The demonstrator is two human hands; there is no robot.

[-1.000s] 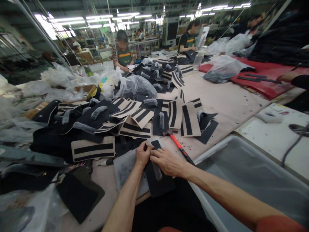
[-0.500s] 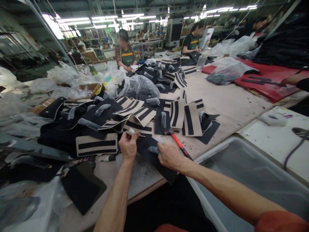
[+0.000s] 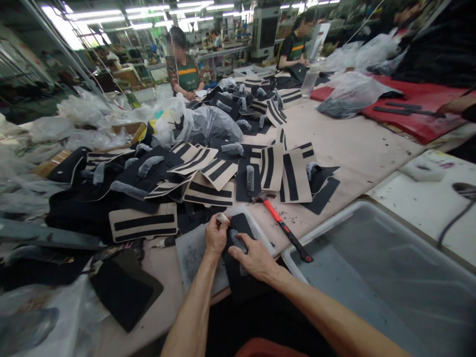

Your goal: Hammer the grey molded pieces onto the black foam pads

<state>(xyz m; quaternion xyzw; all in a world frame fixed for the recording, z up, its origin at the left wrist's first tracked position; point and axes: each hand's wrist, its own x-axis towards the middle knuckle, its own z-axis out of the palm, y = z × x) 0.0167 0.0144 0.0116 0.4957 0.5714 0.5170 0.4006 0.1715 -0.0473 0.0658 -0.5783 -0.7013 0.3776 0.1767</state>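
Observation:
My left hand (image 3: 216, 239) is closed on a short white cylinder (image 3: 222, 218), pinched between thumb and fingers; its kind is unclear. It hovers at the left edge of a dark flat panel (image 3: 238, 283). A plastic-wrapped handle (image 3: 236, 240) is fixed on that panel. My right hand (image 3: 257, 257) lies over the handle, thumb and forefinger apart, partly covering it. Beneath the panel is a pale, dark-speckled board (image 3: 193, 253) at the table's near edge. To the right, a hammer (image 3: 277, 217) with a red and black shaft lies on the table.
Beige panels with black strips (image 3: 145, 223) and dark handled panels are heaped ahead and left. A grey plastic bin (image 3: 357, 206) stands at my right. Clear plastic bags (image 3: 211, 124) lie farther back. Two people in green aprons (image 3: 188, 77) are across the table; another person's hand (image 3: 455, 106) is far right.
The dark panel has swung from a slant to nearly straight on the board. My right hand has loosened its closed grip and spread its fingers over the handle. My left hand has shifted right.

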